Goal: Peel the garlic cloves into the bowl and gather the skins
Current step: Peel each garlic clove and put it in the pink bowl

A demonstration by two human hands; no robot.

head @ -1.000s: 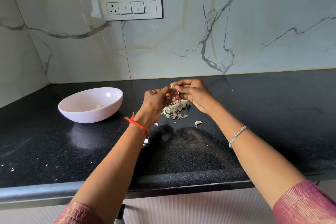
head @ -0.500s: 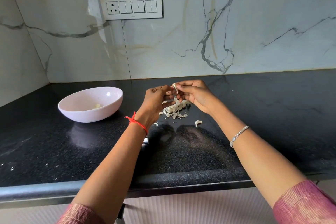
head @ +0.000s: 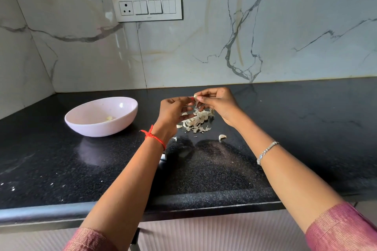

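Observation:
Both hands meet above a heap of pale garlic skins (head: pixel 196 121) on the black counter. My right hand (head: pixel 219 104) pinches a small garlic clove (head: pixel 195 97) between thumb and fingertips. My left hand (head: pixel 173 111) has its fingers curled against the same clove, and a strip of skin hangs below it. A pale pink bowl (head: pixel 85 126) stands to the left with one peeled clove (head: pixel 109 118) inside. A single unpeeled clove (head: pixel 222 137) lies on the counter just right of and nearer than the heap.
The black granite counter (head: pixel 61 169) runs to marble walls at the back and left. A switch panel (head: pixel 146 7) sits on the back wall. The counter's rounded front edge (head: pixel 40 213) lies below my forearms.
Both hands stay together above the skin heap, working at the clove with small finger shifts. The bowl, the heap and the loose clove have not moved.

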